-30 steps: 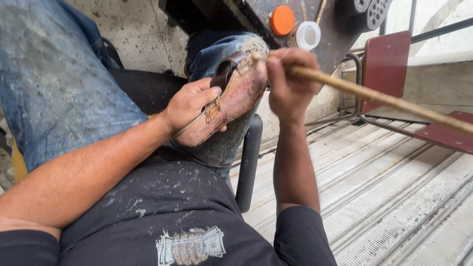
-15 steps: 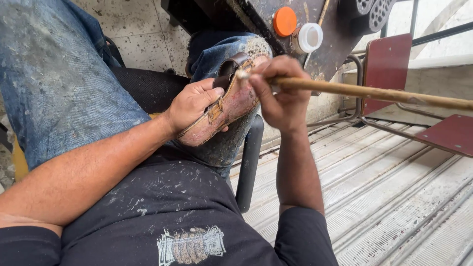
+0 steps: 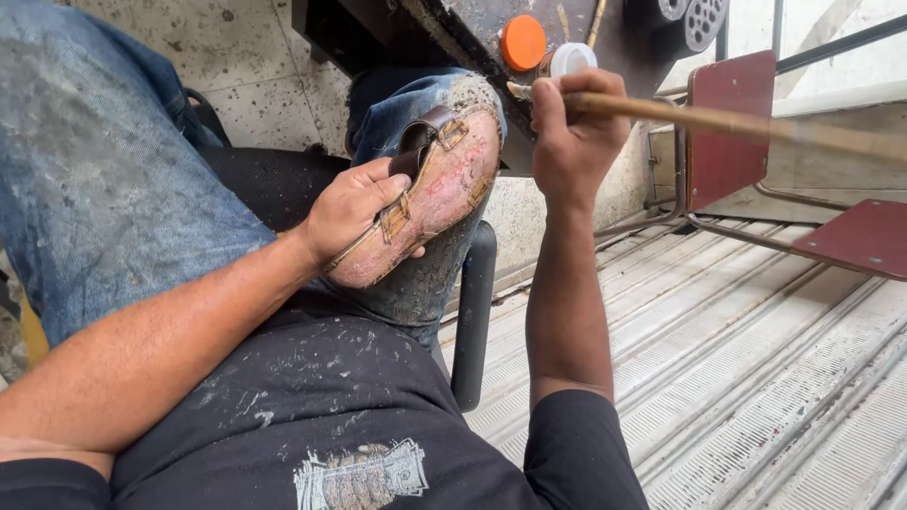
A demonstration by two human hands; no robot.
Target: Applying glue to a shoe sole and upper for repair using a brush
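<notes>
Head view, looking down over my lap. Left hand [image 3: 351, 210] grips a sandal [image 3: 427, 203] by its edge and buckled strap, fingers wrapped around the side, thumb over the top. Sandal rests sole-up against my right knee [image 3: 416, 104]. Its long axis runs diagonally, one end up and right by the knee, the other down and left toward my wrist. Sole face is pinkish and rough, with brown straps and a metal buckle at the near edge.

Right hand [image 3: 574, 123] is clenched around a long wooden stick [image 3: 737, 123]. Stick lies nearly level, its far end running off right, its short near tip poking out left of my fist, just above the sandal's upper end, not touching it.

Containers: orange-lidded jar [image 3: 522, 42] and white-capped jar [image 3: 572, 59] stand side by side on the dark workbench [image 3: 472, 28] beyond my fist. Both lidded, contents not visible.

Red metal chair [image 3: 746, 132] stands to the right on ribbed floor [image 3: 756, 378].
</notes>
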